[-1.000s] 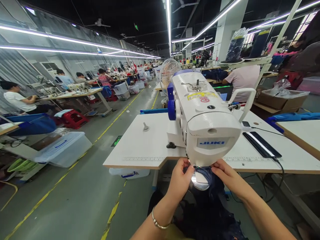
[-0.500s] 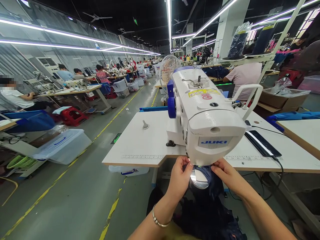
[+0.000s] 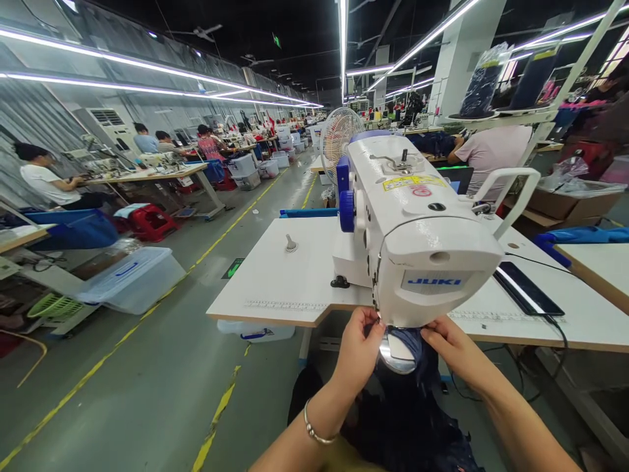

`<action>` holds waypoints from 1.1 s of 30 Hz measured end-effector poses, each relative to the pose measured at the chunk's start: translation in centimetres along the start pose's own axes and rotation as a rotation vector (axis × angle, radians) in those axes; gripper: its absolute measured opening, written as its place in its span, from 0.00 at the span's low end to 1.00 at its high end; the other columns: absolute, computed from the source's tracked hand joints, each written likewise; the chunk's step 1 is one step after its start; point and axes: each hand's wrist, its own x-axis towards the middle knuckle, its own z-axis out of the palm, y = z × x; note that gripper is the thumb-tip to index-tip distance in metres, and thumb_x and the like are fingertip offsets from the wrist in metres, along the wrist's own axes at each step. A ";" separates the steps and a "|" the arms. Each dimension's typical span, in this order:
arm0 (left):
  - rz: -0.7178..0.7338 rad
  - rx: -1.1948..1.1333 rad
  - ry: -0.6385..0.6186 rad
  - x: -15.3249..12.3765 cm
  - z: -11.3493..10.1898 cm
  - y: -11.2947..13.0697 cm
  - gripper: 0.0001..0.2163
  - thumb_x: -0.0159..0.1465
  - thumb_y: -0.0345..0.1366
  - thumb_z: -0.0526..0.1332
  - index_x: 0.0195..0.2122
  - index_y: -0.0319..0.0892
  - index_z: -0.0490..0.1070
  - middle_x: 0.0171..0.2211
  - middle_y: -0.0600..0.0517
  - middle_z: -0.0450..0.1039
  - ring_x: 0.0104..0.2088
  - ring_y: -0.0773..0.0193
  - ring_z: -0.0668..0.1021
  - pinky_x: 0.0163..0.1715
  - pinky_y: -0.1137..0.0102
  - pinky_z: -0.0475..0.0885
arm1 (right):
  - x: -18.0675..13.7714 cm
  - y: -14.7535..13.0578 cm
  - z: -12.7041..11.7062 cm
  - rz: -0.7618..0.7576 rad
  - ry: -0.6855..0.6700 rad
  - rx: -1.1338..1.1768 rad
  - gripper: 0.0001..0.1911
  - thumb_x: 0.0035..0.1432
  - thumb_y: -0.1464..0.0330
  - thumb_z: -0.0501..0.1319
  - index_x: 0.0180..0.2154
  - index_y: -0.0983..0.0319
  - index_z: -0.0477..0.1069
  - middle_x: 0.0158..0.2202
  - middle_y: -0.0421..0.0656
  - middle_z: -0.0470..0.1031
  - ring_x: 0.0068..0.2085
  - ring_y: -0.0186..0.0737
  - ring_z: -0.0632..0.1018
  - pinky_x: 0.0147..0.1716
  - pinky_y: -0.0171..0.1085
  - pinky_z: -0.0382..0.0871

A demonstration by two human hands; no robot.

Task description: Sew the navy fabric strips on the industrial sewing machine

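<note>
A white JUKI sewing machine (image 3: 437,262) stands before me, its head end facing me. Under the head a bright metal plate (image 3: 397,360) shows, with dark navy fabric (image 3: 425,370) lying over its right part and hanging down to my lap. My left hand (image 3: 361,344) is at the plate's left edge, thumb and index finger pinched close under the head. What lies between those fingertips is too small to make out. On the right side, my right hand (image 3: 448,344) grips the navy fabric between thumb and fingers. The machine head hides the needle area.
A white worktable (image 3: 275,275) with a printed ruler surrounds the machine. A phone (image 3: 528,288) with a cable lies on its right part. Thread cones (image 3: 484,82) stand on a rack above. Behind is a fan (image 3: 339,141); a plastic bin (image 3: 137,278) sits on the floor at left.
The camera has turned slightly left, so the scene sits a little further right. Both hands keep nearly the same place at the machine; the fabric shows no clear shift.
</note>
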 end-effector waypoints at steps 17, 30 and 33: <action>0.012 -0.009 0.035 -0.1 0.3 -0.6 0.07 0.61 0.37 0.60 0.38 0.40 0.68 0.36 0.48 0.72 0.40 0.61 0.73 0.45 0.65 0.68 | -0.5 0.6 -0.1 -0.021 0.007 -0.037 0.10 0.60 0.61 0.55 0.39 0.58 0.69 0.35 0.44 0.73 0.40 0.44 0.75 0.44 0.40 0.70; 0.016 0.005 0.064 -0.7 -0.9 -1.4 0.07 0.62 0.39 0.57 0.35 0.41 0.65 0.33 0.52 0.66 0.35 0.65 0.68 0.38 0.69 0.64 | -0.7 3.1 0.8 0.077 0.224 0.150 0.16 0.54 0.53 0.63 0.39 0.57 0.73 0.40 0.43 0.78 0.48 0.45 0.76 0.43 0.31 0.71; 0.004 0.020 0.057 -0.8 -1.3 -1.2 0.06 0.61 0.38 0.58 0.34 0.41 0.65 0.32 0.53 0.65 0.34 0.65 0.67 0.37 0.69 0.63 | -0.5 3.5 0.8 0.048 0.173 0.157 0.19 0.52 0.51 0.64 0.37 0.58 0.73 0.40 0.44 0.78 0.47 0.47 0.76 0.43 0.32 0.72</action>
